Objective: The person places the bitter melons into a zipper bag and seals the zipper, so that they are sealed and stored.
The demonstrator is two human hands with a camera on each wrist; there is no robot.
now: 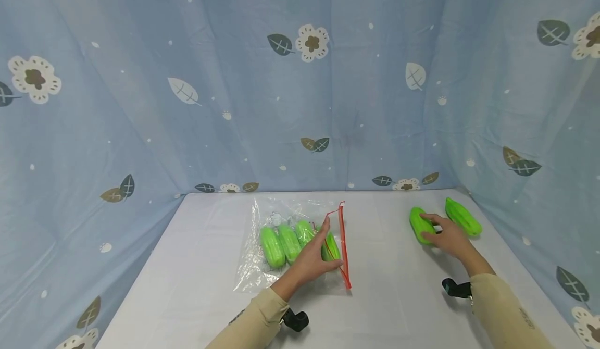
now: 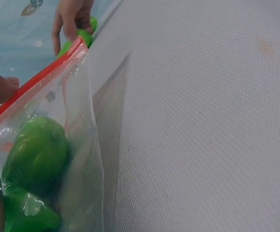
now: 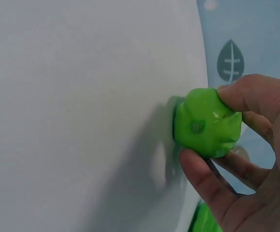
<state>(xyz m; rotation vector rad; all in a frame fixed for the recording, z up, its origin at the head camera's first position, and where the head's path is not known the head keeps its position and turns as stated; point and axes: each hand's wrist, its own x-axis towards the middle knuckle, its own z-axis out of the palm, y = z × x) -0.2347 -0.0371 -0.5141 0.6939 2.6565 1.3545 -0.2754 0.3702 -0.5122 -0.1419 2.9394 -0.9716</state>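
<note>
A clear zip bag (image 1: 246, 271) with a red zip strip (image 1: 344, 245) lies on the white table, with several short green cucumbers (image 1: 272, 247) inside. My left hand (image 1: 307, 260) is at the bag's mouth, its fingers straight and thumb spread apart. In the left wrist view, a fingertip (image 2: 7, 87) touches the red strip and the bag's side stands up off the table. Over at the right, my right hand (image 1: 451, 238) pinches another green cucumber (image 3: 202, 125) between thumb and fingers. Beside that hand rests one more cucumber (image 1: 463, 217).
A blue curtain (image 1: 347, 104) with leaf and flower prints rises behind and on both sides of the white table (image 1: 384, 286). Black wrist-worn mounts (image 1: 295, 320) stick out beside both sleeves.
</note>
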